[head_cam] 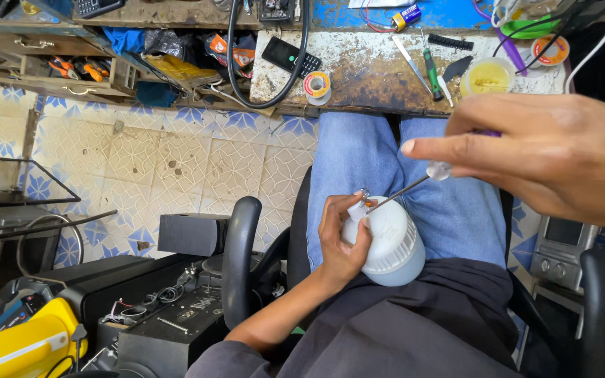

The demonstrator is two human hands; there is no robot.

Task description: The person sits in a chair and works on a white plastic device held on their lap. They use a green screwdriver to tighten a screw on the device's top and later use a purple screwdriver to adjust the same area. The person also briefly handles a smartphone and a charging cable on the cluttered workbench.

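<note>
Our left hand (341, 241) has its grip wrapped around the neck of a white bulb (386, 245), thumb and fingers closed on the narrow end, with the bulb resting on our lap against the blue jeans (358, 157). Our right hand (547, 157) pinches a screwdriver (414, 182) by its clear handle, and the thin metal shaft slants down to the bulb's cap, the tip touching beside our left thumb.

The bulb is pear-shaped, frosted white, with a ribbed collar around its wide part and a small metal base at the top. We cannot make out the tip's exact seat, since the fingers cover it, and most of the screwdriver handle is hidden inside our right hand, which is blurred and cut off by the frame's edge.

Ahead lies a worn, paint-flaked tabletop (365, 73) carrying a roll of tape (317, 85), a green screwdriver (432, 66) and a yellow cup (488, 75). The floor (176, 161) is patterned tile, with black equipment (169, 318) to our left.
</note>
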